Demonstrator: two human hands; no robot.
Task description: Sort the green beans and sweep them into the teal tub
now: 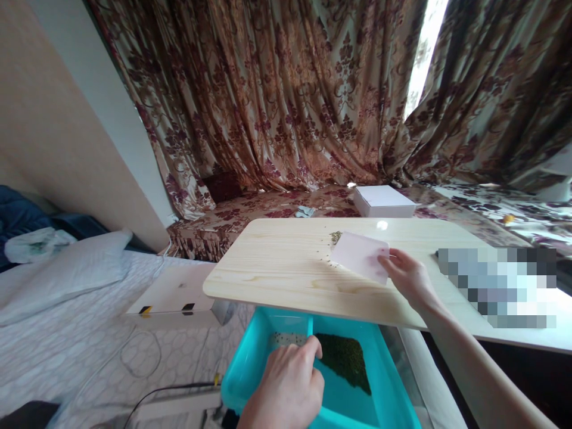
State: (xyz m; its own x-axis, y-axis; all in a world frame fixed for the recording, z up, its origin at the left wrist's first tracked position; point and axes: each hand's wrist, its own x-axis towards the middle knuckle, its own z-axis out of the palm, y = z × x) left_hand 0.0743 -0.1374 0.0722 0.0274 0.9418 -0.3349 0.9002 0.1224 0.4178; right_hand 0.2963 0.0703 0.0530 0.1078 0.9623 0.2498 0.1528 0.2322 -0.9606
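Observation:
My right hand (404, 271) grips the right edge of a thin, translucent white plastic sheet (357, 255). The sheet is tilted against the wooden tabletop (268, 256), its far left edge beside a small pile of green beans or seeds (335, 237). A few loose ones lie scattered left of it. My left hand (288, 384) is closed at the middle divider of a teal tray (388, 381) below the table edge; its fingertips are partly hidden. Many small green beans or seeds (344, 360) lie in the tray's right compartment. Pale grains with dark specks (288, 339) show in the left one.
A blurred-out object (496, 289) lies on the table's right side. Behind the table are a white box (384, 201) and patterned curtains (277, 95). At left, a bed (89, 333) holds a pillow (75, 265), another white box (179, 292) and cables (170, 388).

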